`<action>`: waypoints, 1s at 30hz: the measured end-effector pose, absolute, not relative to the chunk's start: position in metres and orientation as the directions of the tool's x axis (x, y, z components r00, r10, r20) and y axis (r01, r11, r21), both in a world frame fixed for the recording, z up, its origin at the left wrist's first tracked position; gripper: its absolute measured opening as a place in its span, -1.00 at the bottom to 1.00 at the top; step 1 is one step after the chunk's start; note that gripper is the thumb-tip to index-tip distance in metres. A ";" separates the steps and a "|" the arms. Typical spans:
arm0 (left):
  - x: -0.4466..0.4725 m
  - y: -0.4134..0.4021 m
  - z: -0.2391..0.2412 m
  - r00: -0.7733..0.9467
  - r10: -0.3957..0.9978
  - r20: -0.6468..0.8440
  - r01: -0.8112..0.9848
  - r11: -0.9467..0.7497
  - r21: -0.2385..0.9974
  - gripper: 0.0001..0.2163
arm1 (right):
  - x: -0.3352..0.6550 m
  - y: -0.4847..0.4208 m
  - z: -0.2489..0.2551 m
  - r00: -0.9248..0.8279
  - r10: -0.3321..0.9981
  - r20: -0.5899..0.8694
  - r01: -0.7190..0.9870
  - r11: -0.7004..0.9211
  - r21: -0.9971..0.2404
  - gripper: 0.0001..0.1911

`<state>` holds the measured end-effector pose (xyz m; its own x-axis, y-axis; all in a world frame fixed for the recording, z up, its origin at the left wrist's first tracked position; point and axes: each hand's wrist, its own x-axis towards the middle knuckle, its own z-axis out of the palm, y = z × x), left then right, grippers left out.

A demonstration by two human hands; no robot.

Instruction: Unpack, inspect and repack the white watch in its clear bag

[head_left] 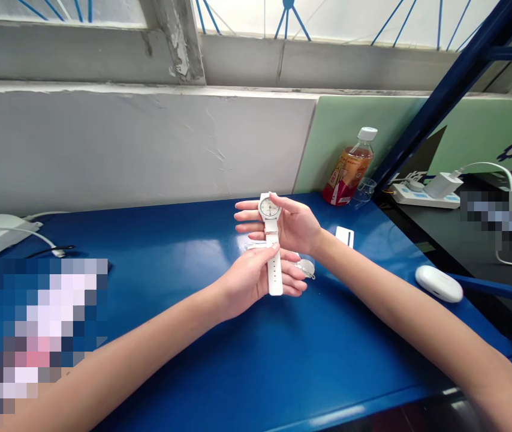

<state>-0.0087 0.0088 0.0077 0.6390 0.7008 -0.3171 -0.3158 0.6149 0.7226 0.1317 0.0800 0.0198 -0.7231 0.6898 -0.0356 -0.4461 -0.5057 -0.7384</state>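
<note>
A white wristwatch point(270, 209) with a round pale dial is stretched lengthwise between both hands above the blue desk point(184, 336). My right hand point(298, 225) holds the dial end, its thumb on the case and its fingers pointing left behind it. Lower down, my left hand point(249, 276) pinches the strap, thumb across the front and fingers behind. The strap's free end, with its row of holes, hangs below the left thumb. Partly hidden behind the hands, a small round whitish item point(305, 267) with a chain lies on the desk.
At the back right stands a bottle point(348, 171) of reddish drink, beside a clear plastic cup point(364, 190). A white earbud case point(439, 284) lies near the right edge, a white card-like item point(345, 236) behind my right wrist. Power strips sit left point(2, 231) and right point(427, 193).
</note>
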 end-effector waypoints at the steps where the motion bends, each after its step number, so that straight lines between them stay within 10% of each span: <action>1: -0.009 0.009 0.008 0.635 0.703 -0.321 -0.316 0.615 0.722 -0.65 | 0.132 0.081 0.019 -0.724 0.689 -0.038 -0.441 -0.505 -0.742 -0.46; 30: -0.006 0.011 0.017 0.583 0.702 -0.409 -0.282 0.646 0.709 -0.68 | 0.132 0.074 0.033 -0.749 0.662 -0.029 -0.415 -0.502 -0.758 -0.23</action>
